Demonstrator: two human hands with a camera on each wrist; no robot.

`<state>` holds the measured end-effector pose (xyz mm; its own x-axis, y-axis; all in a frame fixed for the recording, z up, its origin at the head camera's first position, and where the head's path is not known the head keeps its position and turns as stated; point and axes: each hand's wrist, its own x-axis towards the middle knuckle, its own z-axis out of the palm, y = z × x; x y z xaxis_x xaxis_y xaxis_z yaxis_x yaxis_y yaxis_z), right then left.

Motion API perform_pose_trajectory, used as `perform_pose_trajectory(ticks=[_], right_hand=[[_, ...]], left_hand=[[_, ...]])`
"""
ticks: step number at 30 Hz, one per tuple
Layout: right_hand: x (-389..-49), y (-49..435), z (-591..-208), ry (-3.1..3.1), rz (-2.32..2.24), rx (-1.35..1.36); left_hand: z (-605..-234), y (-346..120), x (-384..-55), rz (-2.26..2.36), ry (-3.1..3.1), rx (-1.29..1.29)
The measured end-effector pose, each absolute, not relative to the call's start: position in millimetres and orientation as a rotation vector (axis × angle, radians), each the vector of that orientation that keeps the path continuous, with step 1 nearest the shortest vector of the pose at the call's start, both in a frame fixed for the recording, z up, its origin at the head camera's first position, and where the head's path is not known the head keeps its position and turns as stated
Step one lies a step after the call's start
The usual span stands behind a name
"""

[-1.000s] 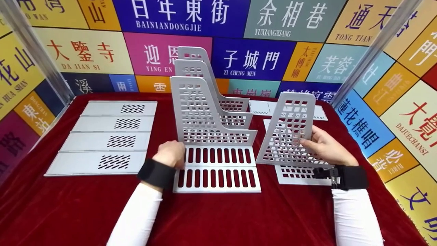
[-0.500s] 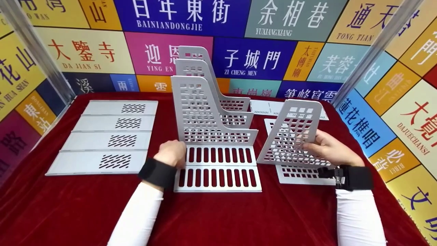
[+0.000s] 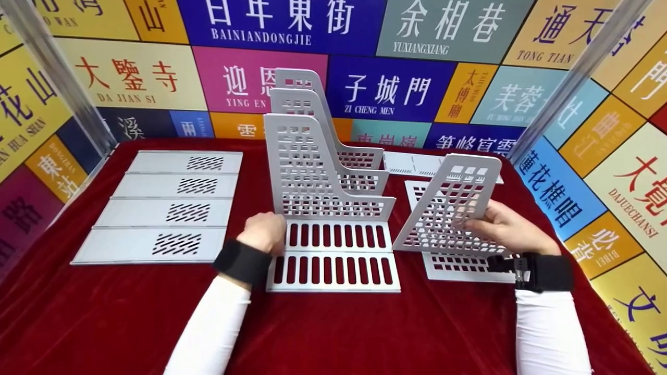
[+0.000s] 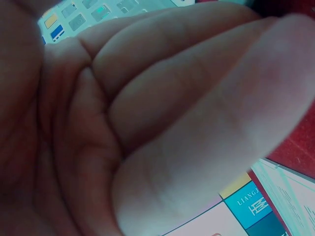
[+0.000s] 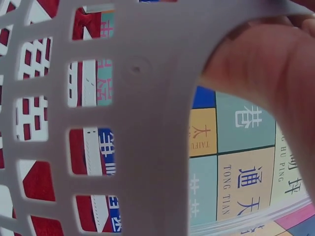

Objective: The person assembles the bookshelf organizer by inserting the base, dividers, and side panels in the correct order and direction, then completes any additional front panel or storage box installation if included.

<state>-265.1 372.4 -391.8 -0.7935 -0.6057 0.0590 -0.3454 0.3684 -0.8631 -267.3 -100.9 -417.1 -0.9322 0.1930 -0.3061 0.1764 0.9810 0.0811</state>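
My right hand [image 3: 513,229] pinches a grey perforated divider panel [image 3: 448,208] of a desktop file rack by its right edge, the thumb on the near face. The panel stands tilted above a flat perforated panel [image 3: 464,268]. In the right wrist view, the held panel's grid [image 5: 152,128] fills the left side. My left hand [image 3: 263,232] rests at the left edge of the partly built file rack [image 3: 307,177], by its slotted base [image 3: 333,272]. In the left wrist view, the fingers [image 4: 197,123] lie bent side by side; their contact with the rack is hidden.
Several overlapping grey panels with slanted slots [image 3: 120,245] lie at the left. Flat pale panels [image 3: 406,161] lie behind the held divider. Red cloth [image 3: 333,333] covers the table, and a coloured sign wall [image 3: 391,88] with clear posts rises behind it.
My right hand has shifted slightly right with the divider panel, whose top has leaned to the right and dropped a little. The left hand stays at the rack's left edge.
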Motion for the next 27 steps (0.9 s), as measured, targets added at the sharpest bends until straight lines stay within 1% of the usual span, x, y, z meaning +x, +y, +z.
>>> perform_pose_trajectory(ticks=[11,19,27], right_hand=[[-262.0,365.9,-388.3,2.439,-1.247,-0.877],[-259.8,365.5,-384.6,2.448,-1.200,-0.966],[-262.1,352.3,-390.5,2.446,-1.255,-0.885]], left_hand=[[-417.6,-102.2,-269.0,0.081,2.799,0.273],[-417.6,-101.5,-270.1,0.079,2.787,0.270],[-418.7,-102.6,-270.6,0.037,2.791,0.315]])
